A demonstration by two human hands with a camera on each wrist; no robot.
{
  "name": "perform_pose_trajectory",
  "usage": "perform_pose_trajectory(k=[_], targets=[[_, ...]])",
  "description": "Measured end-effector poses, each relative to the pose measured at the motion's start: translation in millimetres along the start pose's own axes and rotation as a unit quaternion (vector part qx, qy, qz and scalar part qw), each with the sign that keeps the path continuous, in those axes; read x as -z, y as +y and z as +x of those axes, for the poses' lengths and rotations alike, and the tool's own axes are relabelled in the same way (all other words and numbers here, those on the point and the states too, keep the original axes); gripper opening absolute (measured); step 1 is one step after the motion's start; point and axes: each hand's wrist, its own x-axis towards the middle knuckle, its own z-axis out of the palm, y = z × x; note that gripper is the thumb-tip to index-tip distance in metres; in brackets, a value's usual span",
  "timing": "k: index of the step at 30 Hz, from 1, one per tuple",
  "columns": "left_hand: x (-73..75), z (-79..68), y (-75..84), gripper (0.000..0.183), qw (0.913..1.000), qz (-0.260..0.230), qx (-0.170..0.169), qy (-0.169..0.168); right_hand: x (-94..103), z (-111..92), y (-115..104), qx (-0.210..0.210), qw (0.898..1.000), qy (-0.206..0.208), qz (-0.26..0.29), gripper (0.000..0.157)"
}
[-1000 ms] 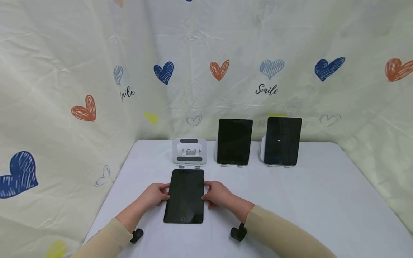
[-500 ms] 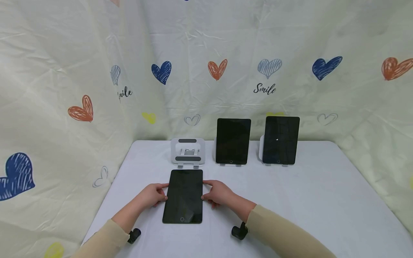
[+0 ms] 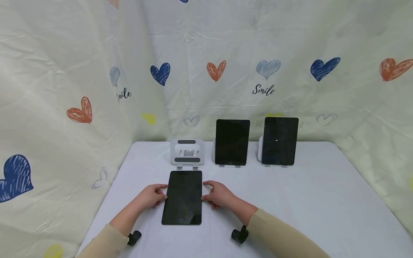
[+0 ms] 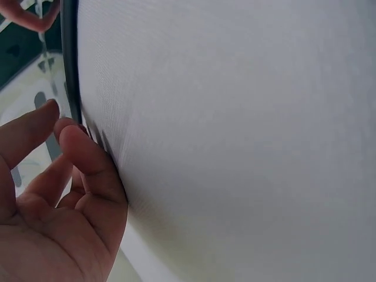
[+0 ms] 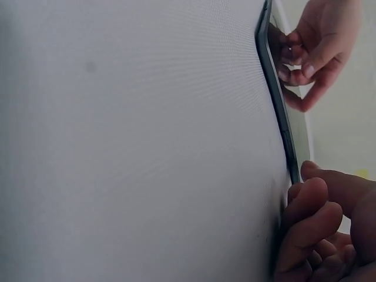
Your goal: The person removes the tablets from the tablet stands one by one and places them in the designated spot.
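A black tablet (image 3: 182, 197) lies screen up on the white table, its round button towards the front edge. At its left side is my left hand (image 3: 151, 196), thumb tip right at the edge and index fingertip close beside it. The right hand (image 3: 219, 194) mirrors this on the other side, with a small gap between the index fingertip and the edge. Both wrist views show the tablet's thin edge beside the loosely bent fingers of the left hand (image 4: 70, 194) and the right hand (image 5: 329, 229). Directly behind the tablet stands a white tablet stand (image 3: 187, 152) holding nothing.
Two more black tablets, a middle tablet (image 3: 232, 142) and a right tablet (image 3: 280, 141), lean upright on stands along the back of the table (image 3: 290, 208). A curtain (image 3: 193, 43) printed with hearts hangs behind. Each wrist carries a small black camera (image 3: 240, 234).
The head view has shifted slightly, moving the scene a little left. Both index fingertips sit slightly farther from the tablet's edges than before. The tablet keeps its place in front of the stand.
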Motion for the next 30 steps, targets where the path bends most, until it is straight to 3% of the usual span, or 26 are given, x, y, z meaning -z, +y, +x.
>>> perform_pose_trajectory(k=[6,12,19,30], targets=[[1.6,-1.1,-2.9,0.043,0.9998,-0.008,0.017,0.011,1.7,-2.7,-0.8,0.004,1.0,0.015,0.0,0.057],[2.0,1.6,3.4,0.043,0.9993,-0.021,0.007,0.029,9.6,-4.3,-0.6,0.017,0.999,0.039,0.001,0.055],[-1.9,3.2,25.6,0.042,0.9977,-0.04,-0.017,0.052,24.6,-6.8,1.9,0.037,0.997,0.062,0.007,0.056],[-20.2,13.0,59.2,0.039,0.9886,-0.113,-0.076,0.064,57.9,-9.2,17.9,0.027,0.994,0.104,0.03,0.054]])
